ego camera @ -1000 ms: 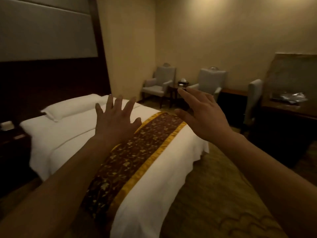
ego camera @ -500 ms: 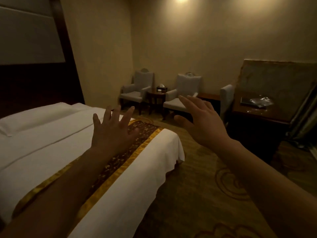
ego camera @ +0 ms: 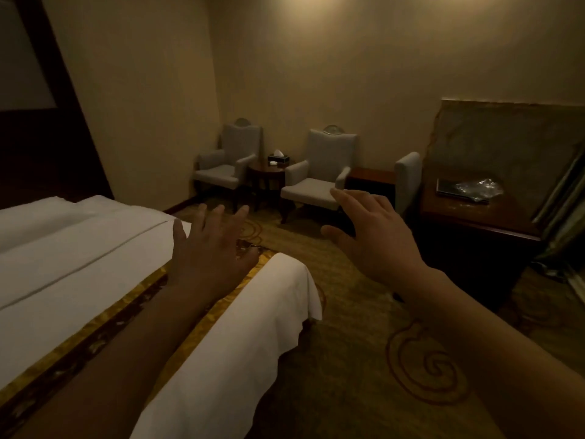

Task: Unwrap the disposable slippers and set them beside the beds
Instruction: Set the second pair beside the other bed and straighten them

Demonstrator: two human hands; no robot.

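My left hand [ego camera: 209, 248] is raised over the foot of a white bed [ego camera: 79, 248], fingers spread, holding nothing. My right hand [ego camera: 370, 236] hovers over the carpet to the right of the bed, also with fingers apart and nothing in it. A brown and gold runner [ego camera: 104, 324] crosses the bed's foot under my left forearm. No slippers show as such; crinkled clear plastic [ego camera: 478, 186] lies on a dark tray on the desk at the right.
Two grey armchairs [ego camera: 316, 182] flank a small round table [ego camera: 266, 175] with a tissue box by the far wall. A dark wooden desk [ego camera: 474, 223] with a grey chair [ego camera: 406, 179] stands at right. Patterned carpet [ego camera: 364, 359] covers the floor between bed and desk.
The view has swung to the right: the bed and pillow slid left, the desk and armchairs moved toward the centre. Both hands stay raised and spread, holding nothing.
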